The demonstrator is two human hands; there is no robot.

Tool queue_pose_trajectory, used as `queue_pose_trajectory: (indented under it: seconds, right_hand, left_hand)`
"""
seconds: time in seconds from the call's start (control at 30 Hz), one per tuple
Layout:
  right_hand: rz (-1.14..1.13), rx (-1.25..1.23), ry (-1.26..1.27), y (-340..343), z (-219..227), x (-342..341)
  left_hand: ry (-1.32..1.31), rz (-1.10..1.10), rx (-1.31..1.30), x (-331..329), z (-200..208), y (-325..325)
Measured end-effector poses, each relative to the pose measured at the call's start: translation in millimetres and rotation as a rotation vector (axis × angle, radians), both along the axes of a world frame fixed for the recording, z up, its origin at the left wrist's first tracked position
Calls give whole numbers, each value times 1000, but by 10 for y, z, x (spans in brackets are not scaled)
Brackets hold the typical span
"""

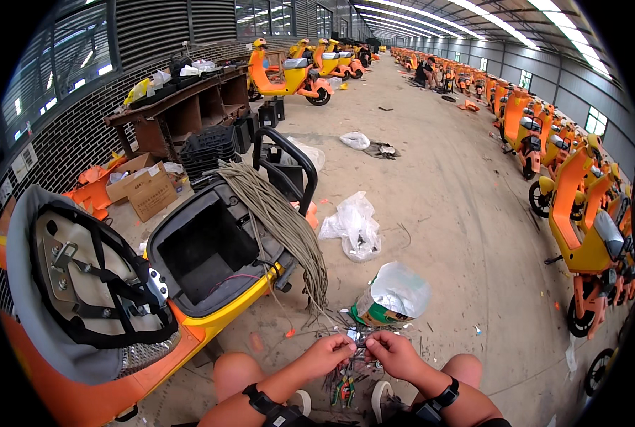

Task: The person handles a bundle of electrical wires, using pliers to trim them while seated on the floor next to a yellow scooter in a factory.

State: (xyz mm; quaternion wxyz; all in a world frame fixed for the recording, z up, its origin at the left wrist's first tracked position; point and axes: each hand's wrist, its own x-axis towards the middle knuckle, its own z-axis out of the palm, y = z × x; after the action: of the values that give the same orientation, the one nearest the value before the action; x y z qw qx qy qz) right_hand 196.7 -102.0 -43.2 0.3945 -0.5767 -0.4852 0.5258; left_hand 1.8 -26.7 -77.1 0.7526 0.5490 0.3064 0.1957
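Small dark piece (361, 343) pinched between two hands beside an open-seated scooter (111, 384).
The left hand (328, 354) and right hand (395, 354) nearly meet, each closed to a thumb-and-forefinger pinch with the other fingers curled in; the small dark piece lies between their fingertips, just on the near side of a green-sided tub (371, 313) and above pliers (350, 393) with red and green handles — its exact kind is too small to tell; it is probably light, perhaps flexible if it is wire, and easily dropped; its ends suit a gentle fingertip hold better than a full grip; a bundle of thin cable (274, 220) — likely heavier and springy — hangs over the scooter, apart from both hands.
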Motion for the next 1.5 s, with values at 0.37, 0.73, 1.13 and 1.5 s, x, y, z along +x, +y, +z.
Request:
queue_pose_trajectory:
  seconds: [0.37, 0.73, 1.13, 1.5]
  right_hand:
    - [13, 104, -165, -16, 4, -23]
    - [50, 70, -186, -11, 10, -11]
    - [87, -29, -25, -5, 56, -8]
    - [54, 46, -194, -3, 140, -9]
  left_hand:
    - [17, 18, -48, -33, 31, 6]
    - [25, -13, 1, -48, 59, 3]
    - [48, -57, 29, -66, 74, 13]
    - [50, -44, -109, -64, 74, 18]
